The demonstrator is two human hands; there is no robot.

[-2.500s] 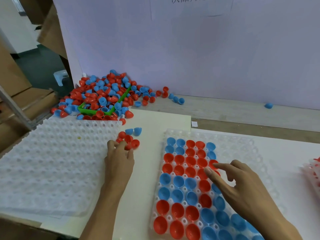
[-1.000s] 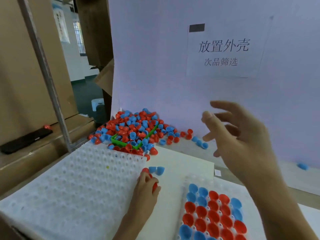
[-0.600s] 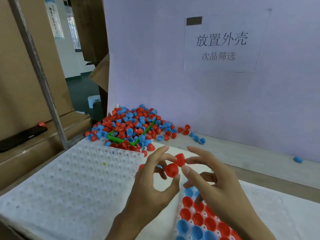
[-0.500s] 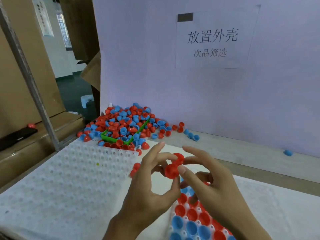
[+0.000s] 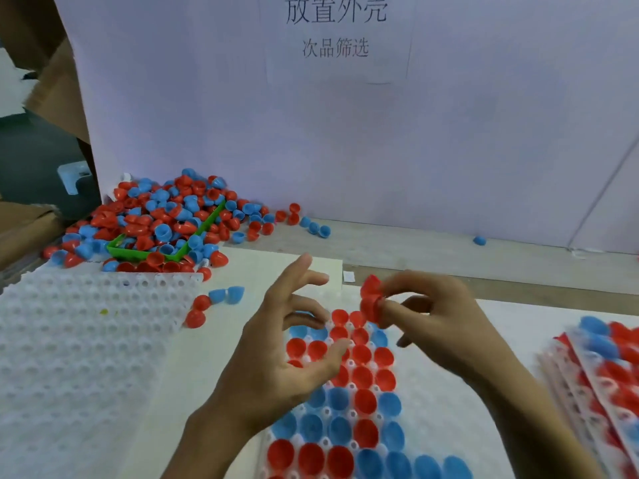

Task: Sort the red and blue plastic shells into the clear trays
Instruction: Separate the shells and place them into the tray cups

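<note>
Red shells [image 5: 370, 302]: two of them sit pinched between your right hand's [image 5: 435, 323] thumb and fingertips, held up in the air above the far end of the part-filled tray; motion blur leaves it unclear whether the pair is stacked or only touching.
Right fingers: curled and clamped on those red shells, the remaining fingers tucked underneath.
Left hand [image 5: 276, 354]: palm up and holding nothing, just beside your right hand on its left.
Left fingers: spread apart and loosely bent, the thumb pointing toward the back wall, the fingertips hovering over the tray's far rows.
Part-filled tray [image 5: 432, 402]: directly beneath both of your hands, its cups holding red and blue shells with the open side up.
Empty tray [image 5: 79, 357]: clear and dimpled, well to the left of your left fingers.
Loose shells [image 5: 212, 302]: two red and two blue lie on the white board between the empty tray and your left thumb.
Shell pile [image 5: 173, 219]: mixed red and blue, far beyond your left fingers against the wall, heaped over a green bin [image 5: 145, 252].
Filled trays [image 5: 605, 368]: stacked to the right of your right wrist.
Stray blue shell [image 5: 479, 240]: alone at the wall's foot, beyond your right fingers.
</note>
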